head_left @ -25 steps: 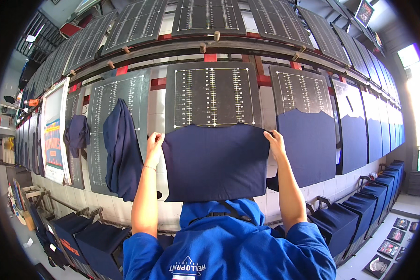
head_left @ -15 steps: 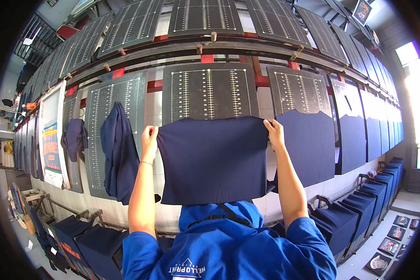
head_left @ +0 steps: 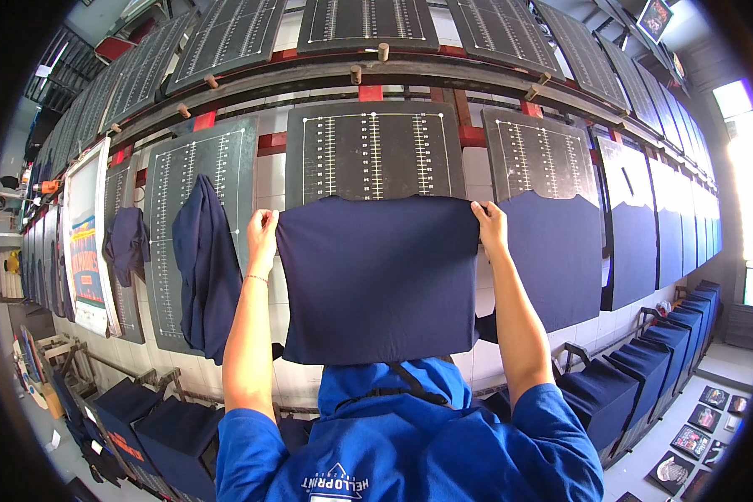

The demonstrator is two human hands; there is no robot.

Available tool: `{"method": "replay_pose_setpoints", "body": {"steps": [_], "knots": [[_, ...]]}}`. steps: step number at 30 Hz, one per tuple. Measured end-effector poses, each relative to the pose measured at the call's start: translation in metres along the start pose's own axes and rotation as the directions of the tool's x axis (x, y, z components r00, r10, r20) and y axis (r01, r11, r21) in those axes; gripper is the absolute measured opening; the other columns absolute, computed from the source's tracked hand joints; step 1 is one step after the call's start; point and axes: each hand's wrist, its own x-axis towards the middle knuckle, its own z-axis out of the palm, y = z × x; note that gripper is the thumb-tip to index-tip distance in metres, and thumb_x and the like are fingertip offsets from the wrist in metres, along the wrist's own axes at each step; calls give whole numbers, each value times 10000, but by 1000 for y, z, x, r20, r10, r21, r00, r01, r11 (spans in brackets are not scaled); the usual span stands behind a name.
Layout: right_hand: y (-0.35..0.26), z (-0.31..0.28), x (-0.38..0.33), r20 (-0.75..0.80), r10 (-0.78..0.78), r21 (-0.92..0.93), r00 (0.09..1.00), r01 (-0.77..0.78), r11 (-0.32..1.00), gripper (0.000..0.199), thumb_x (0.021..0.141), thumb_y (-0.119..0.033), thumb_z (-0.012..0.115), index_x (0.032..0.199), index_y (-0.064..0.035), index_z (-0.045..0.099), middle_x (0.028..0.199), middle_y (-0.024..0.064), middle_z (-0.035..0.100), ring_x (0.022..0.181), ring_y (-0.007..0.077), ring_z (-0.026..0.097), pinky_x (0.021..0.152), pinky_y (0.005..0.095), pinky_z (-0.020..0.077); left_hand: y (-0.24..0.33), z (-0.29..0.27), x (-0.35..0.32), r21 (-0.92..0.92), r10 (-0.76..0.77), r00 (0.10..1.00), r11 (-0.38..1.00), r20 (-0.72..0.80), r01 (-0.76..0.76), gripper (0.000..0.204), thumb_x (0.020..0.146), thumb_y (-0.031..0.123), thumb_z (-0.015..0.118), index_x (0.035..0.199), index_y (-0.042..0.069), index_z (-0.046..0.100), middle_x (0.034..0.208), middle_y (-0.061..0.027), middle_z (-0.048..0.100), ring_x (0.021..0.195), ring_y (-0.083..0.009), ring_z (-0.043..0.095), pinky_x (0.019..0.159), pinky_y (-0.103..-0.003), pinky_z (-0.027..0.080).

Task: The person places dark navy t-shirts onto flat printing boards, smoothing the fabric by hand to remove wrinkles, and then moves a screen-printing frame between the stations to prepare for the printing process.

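Note:
A navy shirt panel [head_left: 378,280] is spread between my hands over the lower part of a dark marked board [head_left: 376,142] in front of me. My left hand [head_left: 262,228] pinches its upper left corner, and my right hand [head_left: 489,224] pinches the upper right one. A shallow neckline dip shows along the panel's top edge. How much of the cloth rests on the board cannot be told. On the board to the right lies a similar navy panel [head_left: 548,255], flat, its neckline facing away.
Bunched navy cloth [head_left: 203,272] lies on the board to the left, with a smaller bundle [head_left: 129,243] beyond it. A framed printing screen [head_left: 88,243] leans farther left. A rail with wooden pegs [head_left: 356,75] runs behind the boards. Navy-covered boards [head_left: 612,389] line the lower right.
The boards sit slightly higher in view. Both hands have moved a little up with the panel, still gripping its corners, and its top edge looks straighter.

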Motion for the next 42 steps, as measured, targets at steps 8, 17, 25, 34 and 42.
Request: {"method": "replay_pose_setpoints", "body": {"steps": [8,17,25,34,42], "knots": [[11,1,9,-12,-28,-91,1000,27,995,279,952,-249,709,1010,24,720,767,42,672,707,98,577,659,285,478,1,3,1,-18,-36,999,999,25,37,224,1007,248,647,907,60,578,826,63,481,785,-58,430,718,-232,375],[-9,17,-5,-74,-329,-518,942,245,819,368,937,-283,707,1193,-22,659,1111,189,689,1044,318,648,936,410,494,-4,12,-8,498,245,964,851,-102,-163,209,962,211,669,1010,18,604,969,-90,618,900,-228,586,832,-368,470],[-50,48,-27,241,-453,-783,858,447,431,593,1024,-427,524,1532,-139,417,1611,232,293,1503,441,228,1224,552,193,67,79,-57,738,466,818,409,337,-537,598,937,318,685,1433,59,475,1497,-230,429,1352,-456,411,1071,-569,379],[112,-72,-193,381,515,-110,768,-515,850,825,1061,-623,253,1426,81,483,1439,158,555,1317,251,528,1139,379,386,-83,-42,-218,-19,-300,942,952,151,306,565,1101,423,392,1095,-75,660,1014,-107,710,932,-172,636,887,-335,501],[146,-91,-259,343,434,546,833,-553,629,412,1032,-326,567,1295,-11,597,1232,97,666,1117,216,641,970,399,494,-105,-49,-240,241,-165,971,949,-171,204,457,1085,325,437,930,-80,582,762,-199,564,698,-291,527,719,-422,439]]}}
